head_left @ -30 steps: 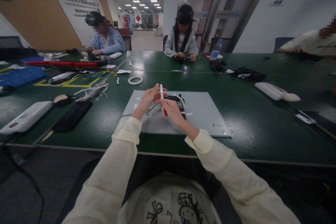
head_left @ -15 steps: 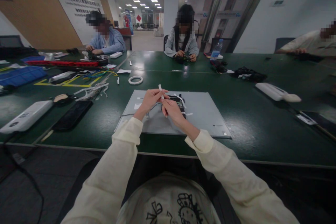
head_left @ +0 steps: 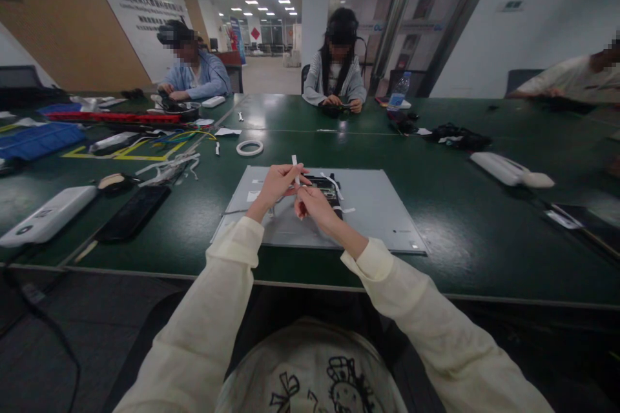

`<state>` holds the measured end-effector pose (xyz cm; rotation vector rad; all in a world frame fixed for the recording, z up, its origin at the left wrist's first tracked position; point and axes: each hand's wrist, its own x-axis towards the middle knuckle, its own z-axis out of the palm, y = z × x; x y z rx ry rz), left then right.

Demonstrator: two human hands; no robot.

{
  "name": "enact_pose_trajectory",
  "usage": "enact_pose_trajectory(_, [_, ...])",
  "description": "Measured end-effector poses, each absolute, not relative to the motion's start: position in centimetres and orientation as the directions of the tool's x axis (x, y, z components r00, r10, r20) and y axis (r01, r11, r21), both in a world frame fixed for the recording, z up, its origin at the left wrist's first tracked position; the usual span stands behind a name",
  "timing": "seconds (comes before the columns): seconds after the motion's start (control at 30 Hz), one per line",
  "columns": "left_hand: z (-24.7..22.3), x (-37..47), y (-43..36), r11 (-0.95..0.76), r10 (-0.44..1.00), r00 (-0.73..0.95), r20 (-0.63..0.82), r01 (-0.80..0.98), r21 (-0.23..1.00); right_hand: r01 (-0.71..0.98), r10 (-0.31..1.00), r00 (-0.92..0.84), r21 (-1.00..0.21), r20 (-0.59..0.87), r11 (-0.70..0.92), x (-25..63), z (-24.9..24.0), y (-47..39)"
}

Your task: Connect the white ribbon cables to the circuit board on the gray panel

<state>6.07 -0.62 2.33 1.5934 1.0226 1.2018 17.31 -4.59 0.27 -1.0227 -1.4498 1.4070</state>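
Note:
A short strip of white tape [head_left: 294,161] sticks up between my two hands. My left hand [head_left: 279,182] pinches it between thumb and fingers. Close against it, my right hand [head_left: 314,205] is closed with its fingertips at the strip's lower end. Both hands hover over a flat grey panel [head_left: 378,206] lying on the table. Partly behind my right hand is a dark circuit board [head_left: 330,188] on the panel, with white tape pieces [head_left: 338,186] at its edge. A grey cable runs beneath my hands, mostly hidden.
Beyond the panel lies a roll of white tape [head_left: 250,148]. To the left are a black phone [head_left: 134,211], a white power bank [head_left: 48,215], tangled white strips [head_left: 169,169] and a blue tray [head_left: 41,140]. A white device [head_left: 508,170] rests at right. Several people sit around the green table.
My right hand has shifted slightly left, its fingers curling more. The tape strip stands a little more upright between my hands. My left hand has barely moved.

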Motion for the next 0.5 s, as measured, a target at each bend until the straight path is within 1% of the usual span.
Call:
enact_pose_trajectory(0.17, [2.16, 6.00, -0.49, -0.360, 0.925, 0.198, 0.324, 0.183, 0.915, 0.035, 0.950, -0.297, -0.993, 0.096, 0.111, 17.43, 0.37, -4.77])
enact_pose_trajectory(0.27, [2.07, 5.98, -0.43, -0.376, 0.921, 0.196, 0.337, 0.215, 0.901, 0.049, 0.950, -0.285, -0.987, 0.131, 0.151, 17.51, 0.43, -4.85])
enact_pose_trajectory(0.4, [2.22, 6.01, -0.61, -0.369, 0.924, 0.193, 0.330, 0.221, 0.903, 0.047, 0.948, -0.285, -0.985, 0.144, 0.164, 17.57, 0.33, -4.81])
enact_pose_trajectory(0.5, [2.38, 6.03, -0.79, -0.362, 0.927, 0.180, 0.328, 0.209, 0.908, 0.024, 0.951, -0.282, -0.990, 0.125, 0.137, 17.47, 0.24, -4.76])
